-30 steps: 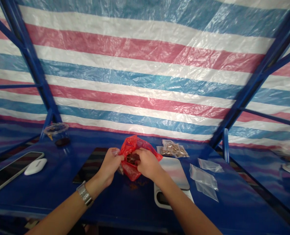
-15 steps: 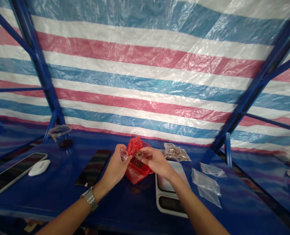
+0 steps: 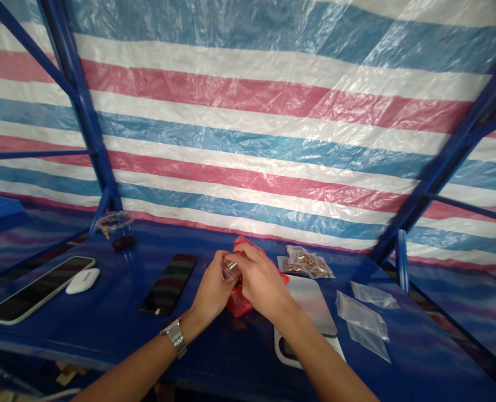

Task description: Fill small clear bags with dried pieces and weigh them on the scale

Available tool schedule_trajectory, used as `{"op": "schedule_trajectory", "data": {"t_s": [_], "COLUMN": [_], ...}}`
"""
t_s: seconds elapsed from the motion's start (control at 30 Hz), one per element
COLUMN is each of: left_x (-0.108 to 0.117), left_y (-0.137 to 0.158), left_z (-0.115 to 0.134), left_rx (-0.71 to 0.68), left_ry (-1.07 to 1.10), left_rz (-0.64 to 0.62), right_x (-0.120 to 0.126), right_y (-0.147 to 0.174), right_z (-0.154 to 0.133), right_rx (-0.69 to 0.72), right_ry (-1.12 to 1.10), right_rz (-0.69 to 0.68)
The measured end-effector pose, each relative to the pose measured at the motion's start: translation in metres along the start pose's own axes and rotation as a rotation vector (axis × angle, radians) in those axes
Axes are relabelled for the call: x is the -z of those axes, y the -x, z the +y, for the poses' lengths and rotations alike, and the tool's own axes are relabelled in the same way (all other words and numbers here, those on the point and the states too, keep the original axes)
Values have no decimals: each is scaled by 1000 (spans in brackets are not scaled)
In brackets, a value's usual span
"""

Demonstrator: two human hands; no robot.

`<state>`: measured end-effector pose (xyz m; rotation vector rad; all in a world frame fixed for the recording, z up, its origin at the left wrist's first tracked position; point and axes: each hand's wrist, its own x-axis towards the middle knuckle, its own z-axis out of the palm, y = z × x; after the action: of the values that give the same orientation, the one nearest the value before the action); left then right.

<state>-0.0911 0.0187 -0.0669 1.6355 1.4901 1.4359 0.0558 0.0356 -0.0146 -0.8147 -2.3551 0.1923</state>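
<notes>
My left hand (image 3: 216, 283) is closed around a small clear plastic bag (image 3: 230, 270), held upright with its mouth toward my right hand. My right hand (image 3: 259, 279) is closed too, its fingertips right at the bag's mouth; the small clear cup it held a moment ago is mostly hidden behind the fingers. Below and behind both hands lies an open red plastic bag (image 3: 240, 304), with brown bits partly visible inside. A white kitchen scale (image 3: 312, 304) stands just right of it, partly covered by my right forearm.
Filled clear bags of brown pieces (image 3: 306, 261) lie behind the scale. Flat clear zip bags (image 3: 362, 315) are on the right. Leftward are a black phone (image 3: 169, 285), a white earbud case (image 3: 82, 280), a larger phone (image 3: 38, 290) and a plastic cup of dark liquid (image 3: 120, 231). Blue posts (image 3: 415, 195) flank the table.
My right hand has moved left from over the red bag and now meets the clear bag in my left hand. The cup has gone out of plain sight. The view has shifted slightly.
</notes>
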Motion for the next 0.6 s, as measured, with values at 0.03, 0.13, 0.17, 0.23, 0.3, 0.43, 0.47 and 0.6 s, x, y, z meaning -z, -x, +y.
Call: {"op": "schedule_trajectory", "data": {"t_s": [0.03,0.13,0.17,0.23,0.3,0.43,0.47,0.6], "left_x": [0,0,0,0,1,7,9,13], "left_y": [0,-2,-2,-2,-3,-5,-6,-8], "left_z": [0,-2,-3,-6,-9,-14,-16,-23], "left_rx": [-2,-1,-2,-10,-5,77,100,191], "left_ry": [5,21,28,34,-11,-122,-127,-128], "left_rz": [4,15,17,17,33,97,101,84], "right_x": [0,0,1,3,8,18,18,4], "right_y": [0,-1,0,0,1,4,6,10], "right_z": [0,1,2,4,7,16,18,26], "right_rx": [13,35,31,2,-59,-201,-224,-240], "right_ry": [17,6,-7,-35,-61,3,47,224], "right_rz": [-2,-1,3,24,62,-2,-62,-216]}}
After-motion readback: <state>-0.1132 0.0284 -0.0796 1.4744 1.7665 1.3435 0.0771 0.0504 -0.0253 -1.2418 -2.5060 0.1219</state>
